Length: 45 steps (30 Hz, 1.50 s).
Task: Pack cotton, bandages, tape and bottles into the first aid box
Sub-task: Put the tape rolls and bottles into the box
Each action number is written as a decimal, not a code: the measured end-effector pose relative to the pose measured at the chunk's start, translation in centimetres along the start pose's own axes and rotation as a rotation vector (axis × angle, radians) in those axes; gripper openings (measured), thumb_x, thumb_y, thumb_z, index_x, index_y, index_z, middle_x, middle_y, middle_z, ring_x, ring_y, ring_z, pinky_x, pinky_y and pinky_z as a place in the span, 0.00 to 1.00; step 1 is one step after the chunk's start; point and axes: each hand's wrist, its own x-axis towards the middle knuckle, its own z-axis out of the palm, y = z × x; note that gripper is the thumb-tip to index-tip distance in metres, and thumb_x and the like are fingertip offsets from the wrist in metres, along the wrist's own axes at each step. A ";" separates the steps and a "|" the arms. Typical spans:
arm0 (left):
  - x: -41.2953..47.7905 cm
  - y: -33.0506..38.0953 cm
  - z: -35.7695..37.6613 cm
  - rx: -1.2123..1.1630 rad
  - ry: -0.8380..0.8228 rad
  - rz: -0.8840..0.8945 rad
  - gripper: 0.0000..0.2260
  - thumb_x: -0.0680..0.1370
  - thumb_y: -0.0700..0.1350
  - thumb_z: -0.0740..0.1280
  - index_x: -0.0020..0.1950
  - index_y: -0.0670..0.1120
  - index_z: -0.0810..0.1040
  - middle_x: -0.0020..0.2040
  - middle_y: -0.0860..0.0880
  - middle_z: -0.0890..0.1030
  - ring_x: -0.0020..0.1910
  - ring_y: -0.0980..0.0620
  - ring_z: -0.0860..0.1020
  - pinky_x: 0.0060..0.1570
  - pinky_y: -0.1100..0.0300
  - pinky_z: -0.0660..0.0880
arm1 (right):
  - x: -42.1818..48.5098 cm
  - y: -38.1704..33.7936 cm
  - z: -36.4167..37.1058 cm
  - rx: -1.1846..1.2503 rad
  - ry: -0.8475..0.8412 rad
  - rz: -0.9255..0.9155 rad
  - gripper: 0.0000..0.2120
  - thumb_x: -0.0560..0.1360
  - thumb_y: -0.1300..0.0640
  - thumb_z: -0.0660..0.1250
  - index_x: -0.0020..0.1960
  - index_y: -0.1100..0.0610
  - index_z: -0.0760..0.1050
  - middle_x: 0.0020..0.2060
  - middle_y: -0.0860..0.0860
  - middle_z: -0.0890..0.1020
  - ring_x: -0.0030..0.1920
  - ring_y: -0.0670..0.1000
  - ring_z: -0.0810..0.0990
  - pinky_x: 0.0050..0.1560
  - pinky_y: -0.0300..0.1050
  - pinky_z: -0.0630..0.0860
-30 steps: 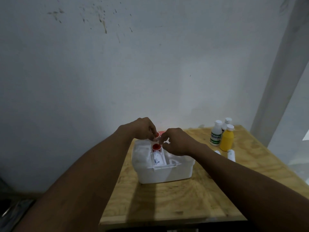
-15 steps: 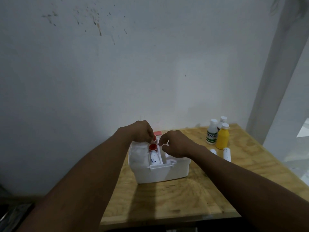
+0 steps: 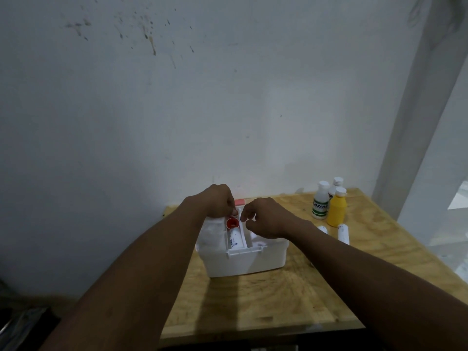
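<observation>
Above the first aid box (image 3: 243, 259), curled fingers of left hand (image 3: 219, 201) and right hand (image 3: 268, 219) flank the red-capped bottle (image 3: 234, 231), lying lengthwise, cap rearward; whether they grip it, I cannot tell.

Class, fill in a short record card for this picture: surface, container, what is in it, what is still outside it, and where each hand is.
surface: wooden table
container: white box, open
inside: red-capped bottle in the middle slot
outside: yellow bottle, two white bottles, two small white items lying flat
left hand: over box, at the red cap
right hand: over box, fingers curled
</observation>
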 end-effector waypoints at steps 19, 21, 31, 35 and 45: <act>-0.7 -1.0 0.1 -0.092 0.058 0.028 0.07 0.74 0.45 0.76 0.51 0.49 0.88 0.49 0.51 0.86 0.47 0.56 0.79 0.42 0.66 0.71 | 0.2 -0.1 0.0 -0.011 -0.001 0.001 0.13 0.75 0.60 0.64 0.56 0.59 0.83 0.53 0.54 0.85 0.51 0.53 0.82 0.53 0.48 0.79; -0.6 -0.5 -0.1 -0.093 0.090 0.031 0.07 0.74 0.45 0.75 0.51 0.48 0.88 0.49 0.50 0.86 0.48 0.54 0.80 0.44 0.65 0.71 | 0.0 0.1 -0.5 -0.011 0.000 0.015 0.13 0.75 0.61 0.65 0.57 0.58 0.83 0.54 0.53 0.85 0.51 0.52 0.82 0.54 0.46 0.79; 1.5 8.6 0.3 -0.133 0.170 0.181 0.06 0.75 0.47 0.73 0.48 0.46 0.88 0.46 0.49 0.86 0.48 0.50 0.81 0.51 0.55 0.80 | -4.3 8.1 -6.4 -0.071 0.204 0.241 0.08 0.72 0.56 0.66 0.44 0.55 0.83 0.45 0.53 0.86 0.46 0.54 0.83 0.48 0.49 0.81; 2.8 13.8 2.6 -0.038 0.007 0.251 0.08 0.73 0.47 0.75 0.49 0.47 0.87 0.49 0.48 0.86 0.50 0.48 0.82 0.53 0.54 0.80 | -6.8 12.5 -6.7 -0.121 0.174 0.499 0.10 0.72 0.54 0.65 0.33 0.55 0.71 0.35 0.56 0.78 0.38 0.56 0.78 0.33 0.44 0.70; 5.1 19.5 9.3 0.284 -0.248 0.168 0.17 0.68 0.58 0.76 0.48 0.48 0.78 0.48 0.46 0.80 0.46 0.46 0.79 0.50 0.49 0.79 | -9.8 16.2 -1.9 0.035 0.056 0.714 0.23 0.71 0.50 0.69 0.60 0.58 0.67 0.54 0.58 0.79 0.51 0.59 0.80 0.41 0.47 0.73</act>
